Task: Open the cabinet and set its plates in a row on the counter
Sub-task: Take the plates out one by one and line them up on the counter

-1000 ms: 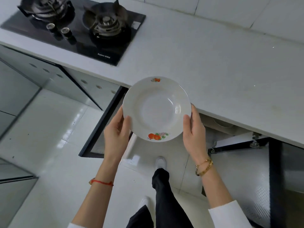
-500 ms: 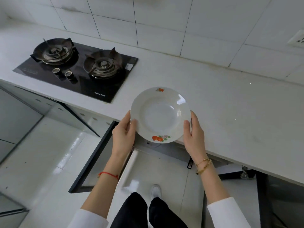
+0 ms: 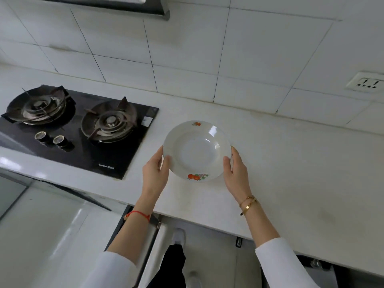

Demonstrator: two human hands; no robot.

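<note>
A white plate (image 3: 196, 149) with small fruit prints on its rim is over the white counter (image 3: 291, 173), just right of the stove. My left hand (image 3: 155, 173) grips its left edge and my right hand (image 3: 235, 172) grips its right edge. I cannot tell whether the plate touches the counter. Below the counter edge, the open cabinet door (image 3: 116, 227) shows as a dark frame by my left wrist; the cabinet's inside is hidden.
A black two-burner gas stove (image 3: 72, 129) is set into the counter at the left. The tiled wall (image 3: 187, 59) runs behind, with a socket (image 3: 366, 83) at the right. My legs and white shoes (image 3: 178, 238) stand on the glossy floor below.
Both hands have carried the plate up from in front of the cabinet and forward over the counter. My view has risen toward the wall.
</note>
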